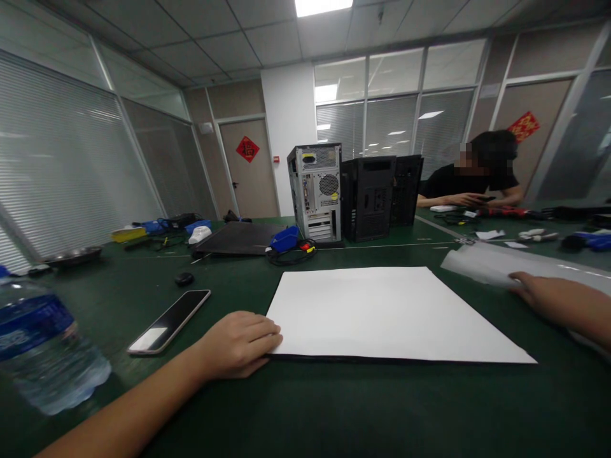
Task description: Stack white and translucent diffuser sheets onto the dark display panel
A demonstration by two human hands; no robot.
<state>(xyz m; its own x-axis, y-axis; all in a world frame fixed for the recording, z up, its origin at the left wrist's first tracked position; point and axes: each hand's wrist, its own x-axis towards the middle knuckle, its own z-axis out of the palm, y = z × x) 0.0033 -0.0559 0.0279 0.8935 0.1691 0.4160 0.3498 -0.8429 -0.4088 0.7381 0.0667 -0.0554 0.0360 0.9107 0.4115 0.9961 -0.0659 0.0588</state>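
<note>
A large white sheet (382,312) with a thin dark edge lies flat on the green table in front of me. My left hand (241,343) is closed at its near left corner, fingers bent over the edge and the thumb side hidden. Off to the right, my right hand (544,296) grips a sheet of clear plastic film (506,261), which lies partly under the hand and runs out of view. The right fingertips are slightly blurred.
Left of my left hand are a phone (169,323), a black mouse (184,278) and a water bottle (45,350). Computer cases (317,191) stand beyond the sheet, near a blue-ended cable (285,238). A person (472,172) sits at the far right among tools and cables.
</note>
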